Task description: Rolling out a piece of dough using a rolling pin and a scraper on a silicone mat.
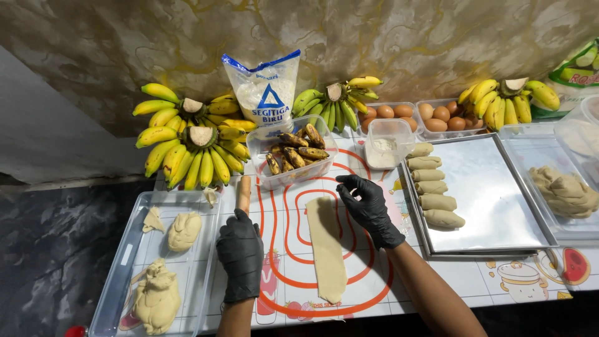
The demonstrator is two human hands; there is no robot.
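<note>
A long flat strip of pale dough lies on a white mat with red rings. My right hand, in a black glove, hovers over the strip's far end with fingers curled and nothing in them. My left hand, also gloved, grips the near end of a wooden rolling pin lying left of the strip. Just beyond the mat stands a clear tub of browned banana pieces.
A clear tray at left holds dough lumps. A metal tray at right carries several rolled dough pieces. Banana bunches, a flour bag, egg boxes and a small flour tub line the wall.
</note>
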